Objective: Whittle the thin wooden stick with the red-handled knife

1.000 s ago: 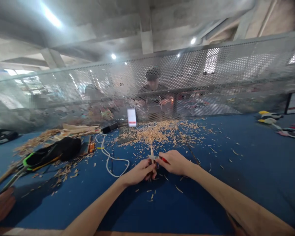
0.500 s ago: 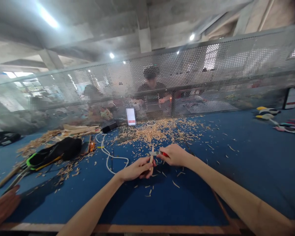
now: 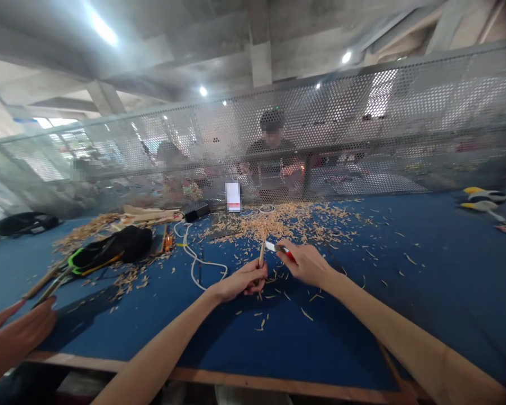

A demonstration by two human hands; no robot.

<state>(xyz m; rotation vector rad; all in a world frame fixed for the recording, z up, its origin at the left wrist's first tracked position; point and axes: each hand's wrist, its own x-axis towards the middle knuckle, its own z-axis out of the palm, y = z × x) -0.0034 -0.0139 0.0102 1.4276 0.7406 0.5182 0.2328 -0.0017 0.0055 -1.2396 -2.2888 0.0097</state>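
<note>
Just below the frame's centre, a slim pale wooden stick [image 3: 261, 256] is pinched by the fingers of the left hand [image 3: 245, 279]; beside it, a red-handled, bright-bladed knife [image 3: 271, 246] is clasped by the curled fingers of the right hand [image 3: 308, 263]

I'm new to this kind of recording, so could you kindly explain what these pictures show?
There is no machine here: these are a person's bare hands, and every picture comes from one camera worn on that person's head, looking forward and down. The left hand holds a thin stick. The right hand grips a knife with red on its handle, its blade near the stick's upper end; whether they touch is hard to tell. On the blue table lie shavings, a white cable and a black box. Behind stands a mesh screen. Another person's hand shows at the left edge.
</note>
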